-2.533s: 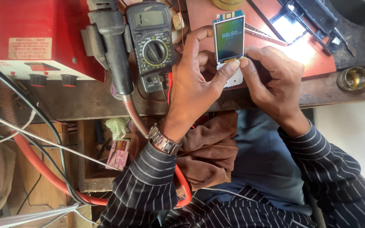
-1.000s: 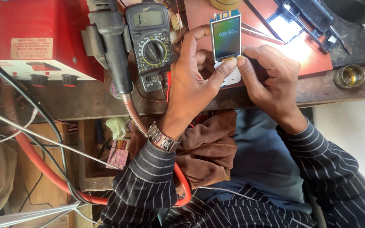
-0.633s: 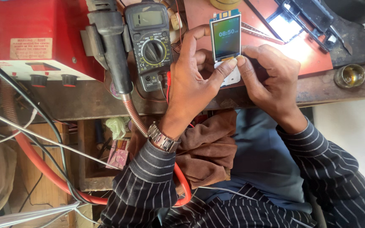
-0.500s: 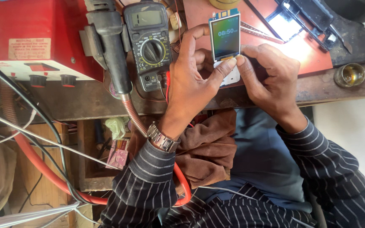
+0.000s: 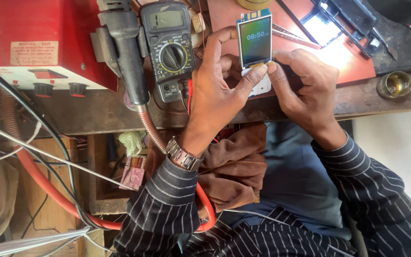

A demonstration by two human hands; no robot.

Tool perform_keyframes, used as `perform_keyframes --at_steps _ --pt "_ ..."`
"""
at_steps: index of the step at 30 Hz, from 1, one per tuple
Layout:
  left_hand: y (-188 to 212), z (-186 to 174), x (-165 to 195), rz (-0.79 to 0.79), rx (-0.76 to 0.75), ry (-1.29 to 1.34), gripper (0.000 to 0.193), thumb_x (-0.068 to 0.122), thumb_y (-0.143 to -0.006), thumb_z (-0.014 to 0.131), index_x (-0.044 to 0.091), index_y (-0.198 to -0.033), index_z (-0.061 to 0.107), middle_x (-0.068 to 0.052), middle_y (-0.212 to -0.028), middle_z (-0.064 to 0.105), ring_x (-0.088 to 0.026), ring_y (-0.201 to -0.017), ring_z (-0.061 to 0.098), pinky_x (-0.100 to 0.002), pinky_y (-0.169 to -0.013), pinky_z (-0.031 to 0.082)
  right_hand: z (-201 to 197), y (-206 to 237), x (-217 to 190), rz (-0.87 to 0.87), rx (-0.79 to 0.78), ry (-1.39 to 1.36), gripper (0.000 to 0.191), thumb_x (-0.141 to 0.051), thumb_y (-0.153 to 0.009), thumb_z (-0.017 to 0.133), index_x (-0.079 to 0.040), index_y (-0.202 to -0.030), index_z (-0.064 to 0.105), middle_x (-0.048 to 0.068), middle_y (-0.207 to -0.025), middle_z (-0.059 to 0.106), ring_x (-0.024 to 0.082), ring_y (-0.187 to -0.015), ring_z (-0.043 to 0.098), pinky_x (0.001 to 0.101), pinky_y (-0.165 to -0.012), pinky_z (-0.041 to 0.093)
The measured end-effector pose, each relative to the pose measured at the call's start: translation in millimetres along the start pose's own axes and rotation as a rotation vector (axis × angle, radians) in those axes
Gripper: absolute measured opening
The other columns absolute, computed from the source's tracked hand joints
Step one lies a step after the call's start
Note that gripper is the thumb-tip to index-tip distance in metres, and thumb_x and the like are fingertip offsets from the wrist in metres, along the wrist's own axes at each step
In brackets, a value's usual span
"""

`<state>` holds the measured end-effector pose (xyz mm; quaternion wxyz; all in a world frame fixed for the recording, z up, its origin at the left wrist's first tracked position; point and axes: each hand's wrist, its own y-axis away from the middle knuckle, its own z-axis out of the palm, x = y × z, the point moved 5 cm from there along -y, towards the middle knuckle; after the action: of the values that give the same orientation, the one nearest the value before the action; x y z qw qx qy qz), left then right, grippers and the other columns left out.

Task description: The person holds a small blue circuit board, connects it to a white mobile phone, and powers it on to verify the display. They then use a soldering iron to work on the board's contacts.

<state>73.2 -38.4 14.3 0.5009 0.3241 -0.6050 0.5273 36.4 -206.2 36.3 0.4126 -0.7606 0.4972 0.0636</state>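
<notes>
A small lit display module (image 5: 255, 39) is held upright above the red mat (image 5: 353, 62) at the far edge of the wooden bench (image 5: 96, 112), between both hands. The left hand (image 5: 217, 90) is curled partly closed around the module's left side, with the thumb tip pressed on the white part (image 5: 261, 85) beneath the screen. The right hand (image 5: 305, 88) is likewise curled, its fingers closed against the module's lower right edge, so that the thumbs nearly meet. A metal wristwatch (image 5: 184, 155) is worn on the left wrist. To the left, a dark multimeter (image 5: 168, 45) with a round dial is seen, just beside a black hot-air handle (image 5: 127, 52). On the red machine casing (image 5: 39, 28), a pale rectangular warning label (image 5: 34, 53) is fixed at upper left. A small round glass jar (image 5: 394, 84) stands at the right.
</notes>
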Motion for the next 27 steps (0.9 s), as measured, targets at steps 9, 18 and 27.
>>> perform_keyframes --at_steps 9,18,27 --pt "0.7 -0.3 -1.7 0.016 0.000 -0.013 0.056 0.008 -0.100 0.078 0.005 -0.144 0.043 -0.008 -0.095 0.079 -0.011 -0.086 0.079 -0.023 -0.077 0.062 -0.4 -1.0 -1.0 0.017 -0.012 -0.008 0.009 -0.002 -0.109 0.073 0.007 -0.111 0.070 0.012 -0.083 0.064 0.019 -0.069 0.060 0.0292 -0.064 0.044" --pt "0.4 -0.8 -7.2 -0.039 0.013 0.075 0.058 0.006 -0.099 0.079 0.006 -0.144 0.042 -0.005 -0.092 0.075 -0.008 -0.083 0.073 -0.021 -0.074 0.057 -2.5 1.9 3.7 0.046 -0.042 -0.112 0.012 0.000 -0.110 0.070 0.007 -0.118 0.070 0.012 -0.088 0.071 0.014 -0.072 0.066 0.0258 -0.066 0.048" --pt "-0.2 0.1 -7.4 -0.053 0.017 0.109 0.059 0.006 -0.098 0.079 0.008 -0.144 0.041 -0.005 -0.092 0.075 -0.007 -0.081 0.072 -0.020 -0.070 0.054 -3.0 1.7 7.3 0.061 -0.064 -0.152 0.020 0.001 -0.106 0.070 0.008 -0.124 0.070 0.012 -0.088 0.069 0.012 -0.069 0.063 0.0251 -0.063 0.047"
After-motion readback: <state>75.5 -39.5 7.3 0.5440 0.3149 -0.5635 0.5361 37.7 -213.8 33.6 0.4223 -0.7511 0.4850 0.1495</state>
